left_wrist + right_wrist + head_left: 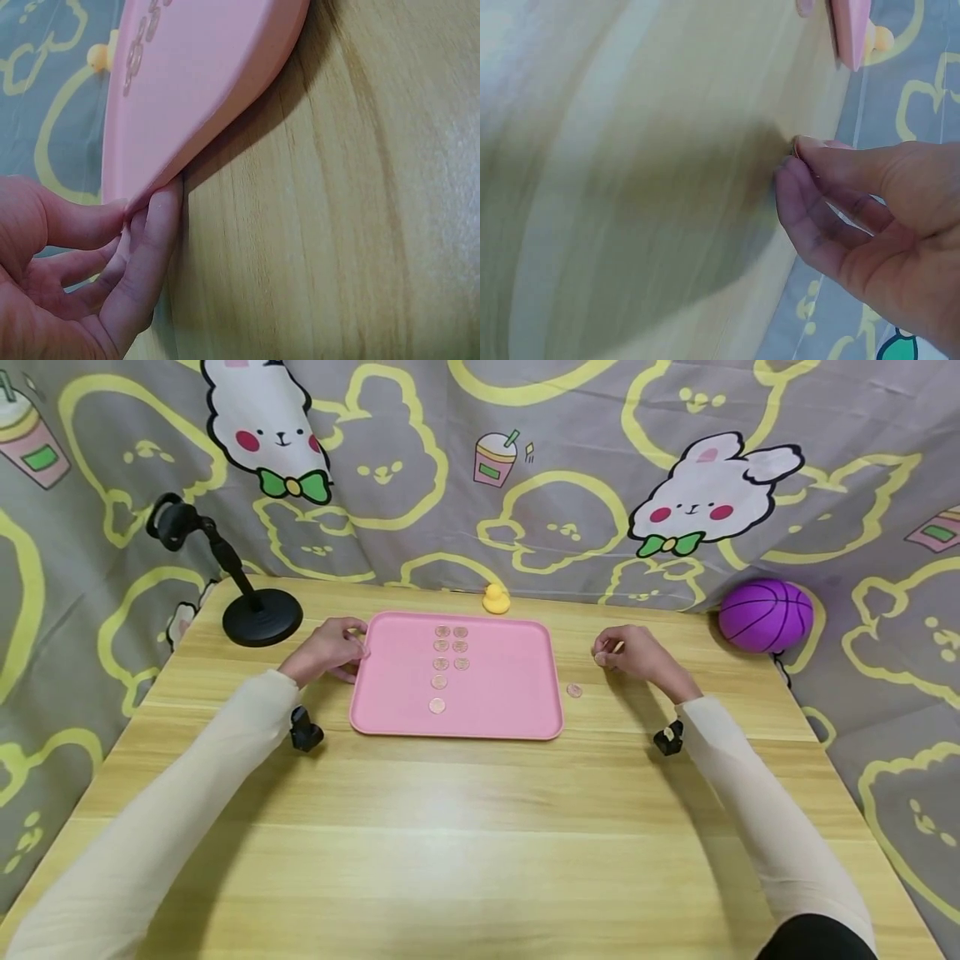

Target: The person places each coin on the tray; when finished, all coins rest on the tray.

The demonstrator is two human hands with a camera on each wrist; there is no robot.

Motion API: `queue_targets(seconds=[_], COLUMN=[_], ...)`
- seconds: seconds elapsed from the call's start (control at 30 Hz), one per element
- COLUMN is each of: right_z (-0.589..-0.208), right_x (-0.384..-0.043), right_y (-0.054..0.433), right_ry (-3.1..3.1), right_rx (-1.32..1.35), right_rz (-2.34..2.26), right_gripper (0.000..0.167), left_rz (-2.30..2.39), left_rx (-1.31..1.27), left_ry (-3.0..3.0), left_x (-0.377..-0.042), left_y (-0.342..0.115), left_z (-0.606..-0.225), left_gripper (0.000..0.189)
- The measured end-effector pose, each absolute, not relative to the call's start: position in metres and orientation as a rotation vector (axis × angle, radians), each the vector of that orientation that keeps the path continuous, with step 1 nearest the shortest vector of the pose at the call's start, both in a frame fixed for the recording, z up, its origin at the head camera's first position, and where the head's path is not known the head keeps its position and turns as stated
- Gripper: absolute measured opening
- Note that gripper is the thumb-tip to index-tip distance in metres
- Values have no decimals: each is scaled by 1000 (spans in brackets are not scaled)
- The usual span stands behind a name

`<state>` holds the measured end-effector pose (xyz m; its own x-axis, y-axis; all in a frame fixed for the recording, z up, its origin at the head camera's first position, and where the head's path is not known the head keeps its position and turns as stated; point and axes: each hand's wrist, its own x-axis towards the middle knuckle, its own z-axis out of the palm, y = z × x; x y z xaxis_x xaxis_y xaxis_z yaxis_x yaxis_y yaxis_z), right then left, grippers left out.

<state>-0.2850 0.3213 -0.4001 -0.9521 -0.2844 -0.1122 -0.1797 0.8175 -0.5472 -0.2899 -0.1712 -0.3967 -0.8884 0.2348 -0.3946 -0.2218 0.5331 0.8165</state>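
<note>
A pink tray (498,681) lies on the wooden table, bearing several small round coins (439,682) in two columns, the left one longer. My left hand (332,649) pinches the tray's left rim between thumb and fingers; the left wrist view shows this grip (112,277) close up. Off the tray's right side, one more coin (573,691) lies on the wood. Farther right, my right hand (630,652) is held above the table. Its thumb and fingertips pinch a coin, of which the right wrist view shows only a thin edge (795,150).
A black stand (262,617) with a round base is at the back left. Behind the tray sits a yellow toy duck (496,599). A purple basketball (766,616) lies at the back right corner. A patterned grey cloth (555,410) hangs along the table's far edge.
</note>
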Motion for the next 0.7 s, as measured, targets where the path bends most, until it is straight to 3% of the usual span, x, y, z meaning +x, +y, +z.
queue_targets(seconds=[0.7], right_z=[-392], right_x=[-278], right_y=[299], right_ry=[2627], right_rx=[-130], right_rz=[-1326], right_gripper=[27], left_rz=[1471], left_rx=[25], left_ry=[2167], left_x=[-288], left_y=[-190], left_z=[-397], left_gripper=[60])
